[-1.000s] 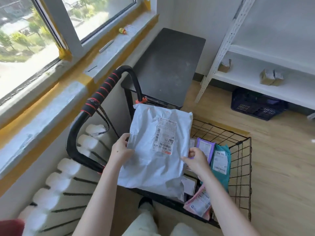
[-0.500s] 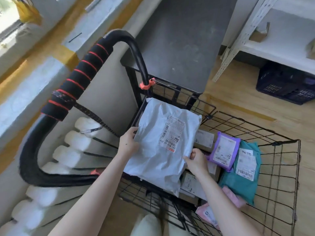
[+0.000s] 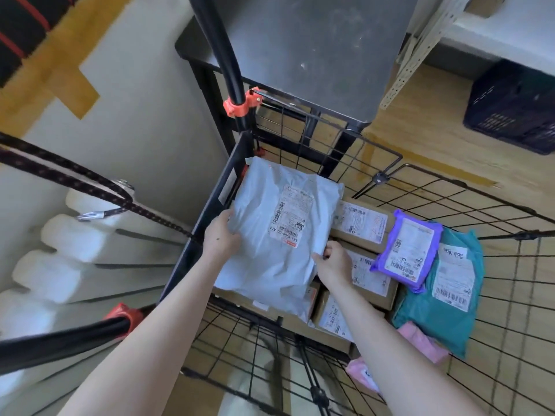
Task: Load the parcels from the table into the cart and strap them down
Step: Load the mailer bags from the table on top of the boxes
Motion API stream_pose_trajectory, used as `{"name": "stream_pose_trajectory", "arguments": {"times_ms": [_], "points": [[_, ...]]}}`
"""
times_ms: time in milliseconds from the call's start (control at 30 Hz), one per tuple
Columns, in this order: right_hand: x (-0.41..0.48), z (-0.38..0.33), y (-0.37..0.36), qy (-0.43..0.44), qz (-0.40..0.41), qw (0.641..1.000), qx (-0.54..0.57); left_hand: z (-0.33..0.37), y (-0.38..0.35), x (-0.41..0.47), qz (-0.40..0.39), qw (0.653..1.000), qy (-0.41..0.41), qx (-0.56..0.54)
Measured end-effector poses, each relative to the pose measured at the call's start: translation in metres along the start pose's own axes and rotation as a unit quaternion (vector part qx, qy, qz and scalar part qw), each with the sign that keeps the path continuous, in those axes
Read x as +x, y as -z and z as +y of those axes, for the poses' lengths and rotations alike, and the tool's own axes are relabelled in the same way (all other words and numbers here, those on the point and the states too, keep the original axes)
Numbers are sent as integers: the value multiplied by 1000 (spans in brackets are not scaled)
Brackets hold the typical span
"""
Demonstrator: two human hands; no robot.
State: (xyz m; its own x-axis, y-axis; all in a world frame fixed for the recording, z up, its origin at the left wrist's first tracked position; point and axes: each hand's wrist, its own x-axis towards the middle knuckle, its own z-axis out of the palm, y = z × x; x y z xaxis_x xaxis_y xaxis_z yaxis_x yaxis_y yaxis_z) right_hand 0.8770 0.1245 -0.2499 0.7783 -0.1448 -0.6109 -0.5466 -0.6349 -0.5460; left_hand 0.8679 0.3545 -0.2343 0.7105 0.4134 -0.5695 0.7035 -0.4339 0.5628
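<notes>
A large white mailer bag (image 3: 270, 235) with a shipping label lies low inside the black wire cart (image 3: 450, 187), at its left end, over brown boxes (image 3: 365, 223). My left hand (image 3: 219, 235) grips its left edge and my right hand (image 3: 333, 262) grips its right edge. To the right in the cart sit a purple parcel (image 3: 408, 247), a teal mailer (image 3: 450, 295) and pink parcels (image 3: 420, 346). A black elastic strap with a metal hook (image 3: 93, 214) hangs at the left from the cart handle.
The dark table (image 3: 315, 49) stands just beyond the cart. The cart's black handle tube (image 3: 222, 55) with an orange clamp rises at the cart's far left corner. A white radiator (image 3: 60, 250) lines the wall on the left. A dark crate (image 3: 510, 106) sits under white shelving at the right.
Both hands have lowered the white mailer bag down into the cart onto the boxes. The view has tipped downward and closer to the cart.
</notes>
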Motion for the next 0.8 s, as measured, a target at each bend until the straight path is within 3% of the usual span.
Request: {"name": "stream_pose_trajectory", "arguments": {"times_ms": [467,800], "points": [[-19,1,21,-44,-87,995,7,-6,1,-23,-37,998,-27,35],[-78,-27,64,32,-67,997,26,33,26,-92,-21,996,-84,-13]]}}
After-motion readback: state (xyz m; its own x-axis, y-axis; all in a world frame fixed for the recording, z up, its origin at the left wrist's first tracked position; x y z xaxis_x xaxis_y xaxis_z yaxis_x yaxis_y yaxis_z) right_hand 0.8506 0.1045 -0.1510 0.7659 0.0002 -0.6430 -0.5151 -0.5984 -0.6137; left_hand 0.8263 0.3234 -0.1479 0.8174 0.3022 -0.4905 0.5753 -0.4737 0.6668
